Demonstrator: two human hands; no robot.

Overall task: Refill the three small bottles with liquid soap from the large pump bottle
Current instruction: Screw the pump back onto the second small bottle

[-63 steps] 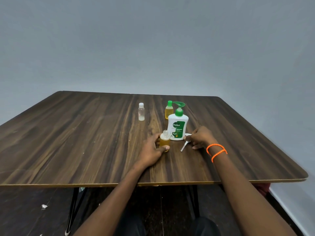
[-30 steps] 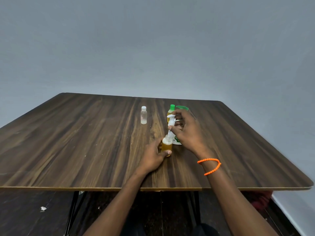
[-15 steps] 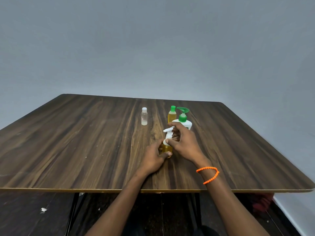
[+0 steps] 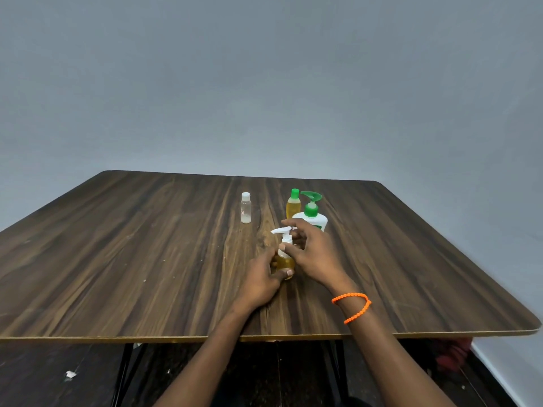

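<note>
My left hand (image 4: 263, 282) has its grip curled around the small amber bottle (image 4: 284, 261), upright on the bench (image 4: 147, 259). My right hand (image 4: 316, 254) pinches the neck of its white pump top (image 4: 283, 234). Just behind stands the large pump bottle (image 4: 312, 217), touching a green-capped bottle (image 4: 293, 204); a clear bottle (image 4: 246, 207) stands apart, leftward.

big pump btl (image 4: 316, 221) lower half hidden by R hand (image 4: 316, 254) | label unreadable
</note>
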